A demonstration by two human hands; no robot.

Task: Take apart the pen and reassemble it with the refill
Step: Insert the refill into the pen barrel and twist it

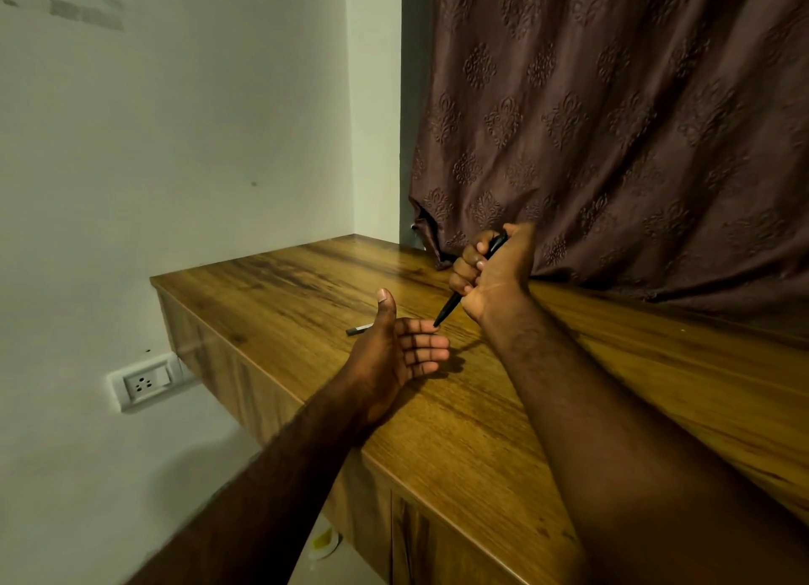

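Two hands work over the wooden surface point(481, 409). The right hand point(490, 269) has a tight grip on the black pen point(451, 306). The left hand point(394, 348) is wide and empty. A small gray piece point(359, 329) lies on the surface beside it, maybe a pen part. Putting back together is left.

A wooden counter point(459, 409) meets a white wall point(197, 146). A brown patterned curtain point(613, 124) hangs down onto it. A socket point(142, 383) sits low on the wall.
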